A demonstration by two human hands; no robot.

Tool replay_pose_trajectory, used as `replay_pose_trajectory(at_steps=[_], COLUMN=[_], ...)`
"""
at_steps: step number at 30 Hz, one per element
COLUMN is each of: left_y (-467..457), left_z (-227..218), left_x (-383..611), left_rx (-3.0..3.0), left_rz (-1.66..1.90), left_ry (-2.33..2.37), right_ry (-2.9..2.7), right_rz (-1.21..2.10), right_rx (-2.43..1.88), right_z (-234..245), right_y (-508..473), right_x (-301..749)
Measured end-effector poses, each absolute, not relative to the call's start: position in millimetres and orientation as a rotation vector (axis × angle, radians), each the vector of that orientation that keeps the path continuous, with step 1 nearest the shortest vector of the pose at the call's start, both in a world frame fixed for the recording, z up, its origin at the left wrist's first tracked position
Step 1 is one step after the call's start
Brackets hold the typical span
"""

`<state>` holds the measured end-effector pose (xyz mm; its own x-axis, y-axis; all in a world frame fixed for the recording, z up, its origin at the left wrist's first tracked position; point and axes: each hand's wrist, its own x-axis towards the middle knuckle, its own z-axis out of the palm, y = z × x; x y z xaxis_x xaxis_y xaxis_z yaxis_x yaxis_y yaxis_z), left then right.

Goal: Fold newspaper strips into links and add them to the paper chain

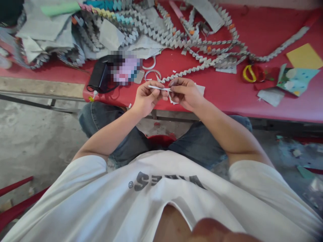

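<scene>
My left hand (146,97) and my right hand (185,92) meet above the near edge of the red table (252,97). Both pinch a narrow white paper strip (158,88) that lies level between the fingertips. The fingers of both hands are closed on it. Just beyond the hands, a long zigzag chain of folded grey paper (196,69) runs across the table. A small white paper scrap (200,89) lies under my right hand.
Piles of folded paper chains (121,23) and grey sheets (45,30) cover the table's far left. A black pouch (99,77), two wire rings (152,74), scissors with yellow and red handles (252,73), a yellow card (304,55) and a light blue card (295,80) lie around.
</scene>
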<state>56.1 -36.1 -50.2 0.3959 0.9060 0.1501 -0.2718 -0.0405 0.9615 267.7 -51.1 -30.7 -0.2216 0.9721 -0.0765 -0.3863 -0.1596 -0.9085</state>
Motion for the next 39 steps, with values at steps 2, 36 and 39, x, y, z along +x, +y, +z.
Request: replay_pose_trajectory(at_steps=[2, 36, 39], left_y=[-35, -38, -38], left_z=[-56, -68, -68], left_x=[58, 53, 53], left_rx=[1.247, 1.477, 1.46], left_rz=[1.145, 1.2, 1.146], left_ry=[0.727, 0.866, 0.855], right_ry=[-0.85, -0.857, -0.827], right_rz=[1.707, 1.511, 1.549], right_rx=[-0.772, -0.807, -0.81], right_z=[-28, -36, -37], right_y=[-51, -64, -65], right_x=[266, 228, 229])
